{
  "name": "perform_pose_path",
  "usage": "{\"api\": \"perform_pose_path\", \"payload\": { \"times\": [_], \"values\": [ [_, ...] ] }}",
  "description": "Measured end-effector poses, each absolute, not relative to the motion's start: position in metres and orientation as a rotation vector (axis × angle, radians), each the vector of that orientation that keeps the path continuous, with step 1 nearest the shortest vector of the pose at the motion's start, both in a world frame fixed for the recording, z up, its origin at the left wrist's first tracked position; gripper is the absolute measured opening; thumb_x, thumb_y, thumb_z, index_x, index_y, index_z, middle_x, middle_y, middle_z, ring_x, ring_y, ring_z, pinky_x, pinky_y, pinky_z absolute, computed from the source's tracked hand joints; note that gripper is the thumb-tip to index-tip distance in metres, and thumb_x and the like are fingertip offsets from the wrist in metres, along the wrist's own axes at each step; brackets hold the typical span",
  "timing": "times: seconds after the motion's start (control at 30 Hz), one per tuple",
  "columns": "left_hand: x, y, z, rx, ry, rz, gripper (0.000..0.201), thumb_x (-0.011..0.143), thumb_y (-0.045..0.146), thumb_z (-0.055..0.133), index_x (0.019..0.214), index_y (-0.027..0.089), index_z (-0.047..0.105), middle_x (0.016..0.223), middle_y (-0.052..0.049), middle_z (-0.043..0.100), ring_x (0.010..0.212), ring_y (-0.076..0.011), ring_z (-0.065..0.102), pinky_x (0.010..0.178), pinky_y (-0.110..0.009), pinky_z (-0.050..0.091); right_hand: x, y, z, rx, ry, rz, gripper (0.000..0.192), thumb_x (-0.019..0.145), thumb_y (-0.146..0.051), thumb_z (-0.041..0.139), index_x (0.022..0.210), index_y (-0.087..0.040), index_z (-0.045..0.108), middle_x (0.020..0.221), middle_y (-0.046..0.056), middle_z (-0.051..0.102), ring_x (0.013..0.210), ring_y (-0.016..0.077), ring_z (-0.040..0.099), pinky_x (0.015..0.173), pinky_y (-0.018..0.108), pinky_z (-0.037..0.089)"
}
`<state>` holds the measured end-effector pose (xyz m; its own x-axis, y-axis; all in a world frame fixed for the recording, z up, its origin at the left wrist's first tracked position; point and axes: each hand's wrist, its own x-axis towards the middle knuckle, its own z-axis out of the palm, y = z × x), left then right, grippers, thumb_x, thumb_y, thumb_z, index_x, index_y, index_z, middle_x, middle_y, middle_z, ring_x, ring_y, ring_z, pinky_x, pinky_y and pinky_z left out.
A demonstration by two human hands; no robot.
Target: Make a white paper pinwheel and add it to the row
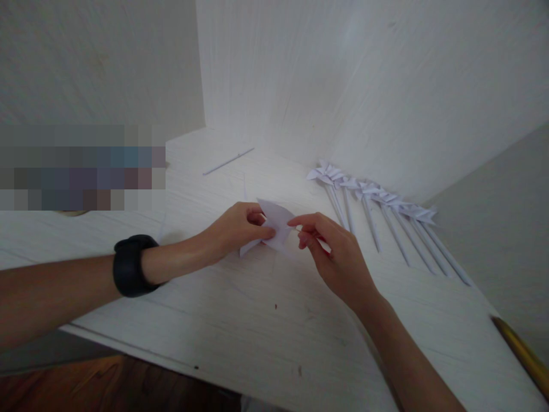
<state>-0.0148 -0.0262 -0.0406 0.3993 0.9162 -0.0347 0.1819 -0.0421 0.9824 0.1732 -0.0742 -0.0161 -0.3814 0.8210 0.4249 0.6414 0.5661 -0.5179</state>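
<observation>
— Near the middle of the white tabletop (266, 320), what are the hands doing?
— Both pinch one folded white paper piece (274, 226), held just above the surface. The left hand (238, 229), a black wristband (131, 265) on its wrist, grips the paper's left side; the right hand (337, 254) nips its right edge with thumb and forefinger.
— Anything else?
— A row of finished paper pinwheels (377, 212) lies toward the right edge, and one thin white stick (229, 161) near the far edge.
</observation>
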Motion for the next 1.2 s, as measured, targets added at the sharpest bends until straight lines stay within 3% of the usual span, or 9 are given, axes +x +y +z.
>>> {"api": "perform_pose_path", "payload": {
  "times": [0.3,0.57,0.77,1.2],
  "values": [
    [-0.015,-0.026,-0.039,1.543,1.009,0.902,0.015,0.066,0.019,0.062,0.079,0.014,0.068,0.066,-0.002,0.067,0.068,-0.018,0.064,0.059,-0.027,0.05,0.172,-0.072,-0.015,-1.161,-1.878,0.709,0.043,0.082,-0.011,0.052,0.122,-0.024,0.045,0.069,-0.006,0.054,0.065,0.0107,0.057,0.069,0.028,0.047],
    [-0.014,-0.025,-0.038,1.511,0.919,1.032,0.014,0.069,0.018,0.065,0.083,0.014,0.065,0.08,-0.001,0.069,0.071,-0.0129,0.064,0.067,-0.024,0.05,0.172,-0.071,-0.012,-0.959,-1.385,1.432,0.032,0.079,-0.018,0.061,0.109,-0.02,0.052,0.063,-0.007,0.056,0.057,0.0081,0.059,0.061,0.024,0.048],
    [-0.015,-0.033,-0.023,1.711,0.871,1.344,0.004,0.073,0.017,0.064,0.076,0.016,0.064,0.077,0.0,0.066,0.072,-0.0113,0.062,0.068,-0.022,0.05,0.176,-0.074,-0.009,-0.748,-1.088,1.949,0.021,0.079,-0.02,0.064,0.099,-0.015,0.062,0.063,-0.005,0.061,0.055,0.0064,0.061,0.056,0.019,0.05],
    [-0.027,-0.037,-0.012,2.12,0.837,1.655,0.009,0.072,0.018,0.067,0.078,0.025,0.067,0.078,-0.001,0.068,0.071,-0.0157,0.062,0.063,-0.028,0.048,0.176,-0.082,-0.002,-0.571,-1.149,2.088,0.017,0.082,-0.017,0.06,0.098,-0.019,0.066,0.062,-0.004,0.065,0.053,0.0084,0.064,0.051,0.02,0.051]
  ]
}}
